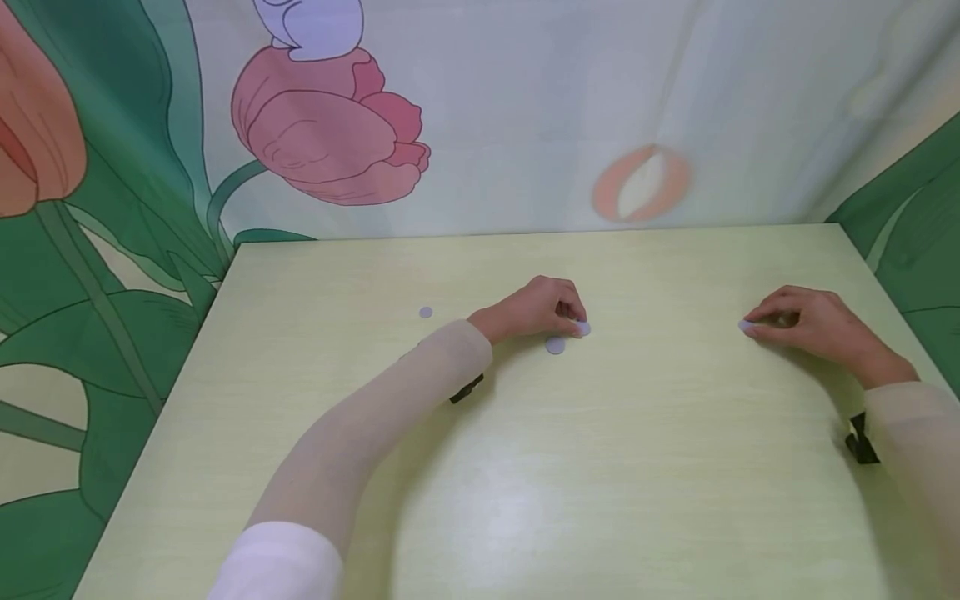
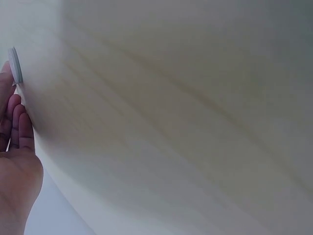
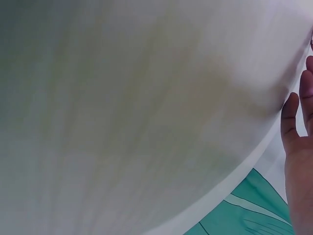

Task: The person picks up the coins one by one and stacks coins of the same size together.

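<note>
My left hand is over the middle of the table and pinches a small pale lilac disc between thumb and fingers. A second flat disc lies on the table just below that hand's fingertips. The left wrist view shows a disc tilted nearly edge-on at the fingertips of the left hand. Farther right, my right hand pinches another small pale disc low at the tabletop. In the right wrist view only part of the right hand shows, and its disc is out of sight.
A smaller disc lies left of the left forearm. The pale wood-toned table ends at a printed curtain along the back. Dark straps or mounts show under both sleeves.
</note>
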Available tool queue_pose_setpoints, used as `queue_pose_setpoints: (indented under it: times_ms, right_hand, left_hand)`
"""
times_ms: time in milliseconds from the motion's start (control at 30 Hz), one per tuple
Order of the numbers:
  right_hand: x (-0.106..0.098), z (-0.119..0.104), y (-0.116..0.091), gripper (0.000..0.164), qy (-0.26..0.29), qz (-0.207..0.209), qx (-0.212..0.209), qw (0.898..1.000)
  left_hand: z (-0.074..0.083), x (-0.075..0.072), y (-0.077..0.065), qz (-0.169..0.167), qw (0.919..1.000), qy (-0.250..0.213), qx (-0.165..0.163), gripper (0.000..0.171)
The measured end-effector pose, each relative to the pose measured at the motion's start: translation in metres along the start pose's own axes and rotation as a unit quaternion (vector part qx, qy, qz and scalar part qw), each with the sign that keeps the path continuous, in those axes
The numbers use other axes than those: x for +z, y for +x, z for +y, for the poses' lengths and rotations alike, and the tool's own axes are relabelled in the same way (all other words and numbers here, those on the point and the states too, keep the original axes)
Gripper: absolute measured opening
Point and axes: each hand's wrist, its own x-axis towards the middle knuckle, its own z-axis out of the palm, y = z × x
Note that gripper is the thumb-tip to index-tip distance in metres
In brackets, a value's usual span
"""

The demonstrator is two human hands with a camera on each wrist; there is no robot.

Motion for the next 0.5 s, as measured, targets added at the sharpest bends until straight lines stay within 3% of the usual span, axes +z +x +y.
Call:
queue_pose_setpoints:
  times_ms: [267, 500]
  right_hand:
    - [0.0000, -0.0028, -0.0006, 0.021, -0.020, 0.036, -0.028, 0.999]
    - [-0.0024, -0.0073, -0.0011, 0.029, -0.015, 0.041, -0.006, 0.999]
  left_hand:
    - [-0.0005, -0.0001, 0.0002, -0.003, 1.0000, 0.004, 0.002, 0.016]
    - [-0.0001, -0.0004, -0.0006, 0.000, 1.0000, -0.002, 0.001, 0.014]
